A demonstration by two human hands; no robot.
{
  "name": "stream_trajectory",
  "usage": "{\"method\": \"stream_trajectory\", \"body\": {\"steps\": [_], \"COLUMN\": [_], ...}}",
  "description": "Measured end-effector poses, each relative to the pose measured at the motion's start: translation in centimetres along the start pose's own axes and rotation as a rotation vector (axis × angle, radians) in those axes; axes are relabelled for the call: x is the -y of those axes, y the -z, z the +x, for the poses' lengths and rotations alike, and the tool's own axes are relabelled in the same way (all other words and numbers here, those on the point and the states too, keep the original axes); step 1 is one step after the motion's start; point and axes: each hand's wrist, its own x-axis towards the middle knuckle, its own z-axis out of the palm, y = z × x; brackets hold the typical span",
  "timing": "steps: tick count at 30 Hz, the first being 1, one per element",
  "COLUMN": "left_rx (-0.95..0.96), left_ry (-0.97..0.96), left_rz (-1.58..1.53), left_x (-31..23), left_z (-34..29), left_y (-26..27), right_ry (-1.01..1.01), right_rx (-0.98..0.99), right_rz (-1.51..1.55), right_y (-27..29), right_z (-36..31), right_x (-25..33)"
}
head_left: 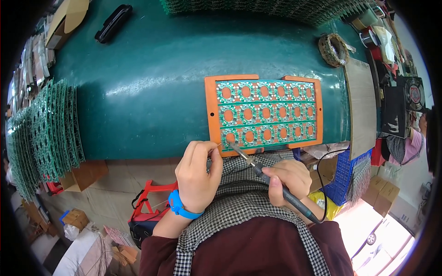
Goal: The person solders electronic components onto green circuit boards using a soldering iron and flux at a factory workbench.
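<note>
A panel of green circuit boards [258, 120] with rows of round openings lies in an orange holder [213, 99] near the table's front edge. My right hand [292, 178] grips a soldering iron [296, 202] by its dark handle. The iron's tip reaches the panel's lower left corner, close to the first opening of the nearest row. My left hand [197, 166], with a blue band on its wrist, is closed at the holder's lower left corner. Its thumb and forefinger pinch what looks like thin solder wire [219, 144], which points toward the iron's tip.
Stacked green boards stand at the left [55, 129] and along the far edge [276, 7]. A tape roll [333, 49] lies at the far right beside a flat panel [362, 99]. A black case [113, 24] sits far left. The iron's cord [324, 184] loops to the right.
</note>
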Motion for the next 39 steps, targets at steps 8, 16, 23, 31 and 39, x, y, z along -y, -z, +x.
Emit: {"method": "stream_trajectory", "body": {"steps": [8, 16, 23, 31, 39], "left_rx": [0.029, -0.034, -0.033, -0.101, -0.067], "left_ry": [-0.031, -0.111, -0.026, -0.080, -0.078], "left_rz": [0.026, 0.073, 0.013, 0.081, 0.093], "left_x": [0.1, 0.6, 0.5, 1.2, 1.1], "left_z": [0.0, 0.7, 1.1, 2.6, 3.1], "left_y": [0.1, 0.7, 0.6, -0.7, -0.7], "right_ry": [-0.001, 0.029, 0.017, -0.054, -0.064], "right_rx": [-0.001, 0.001, 0.051, -0.008, -0.001], "right_rz": [0.017, -0.015, -0.021, -0.044, -0.007], "right_y": [-0.7, 0.0, 0.3, -0.7, -1.2], "right_z": [-0.2, 0.3, 0.4, 2.0, 2.4], "right_x": [-0.1, 0.1, -0.3, -0.8, -1.3]}}
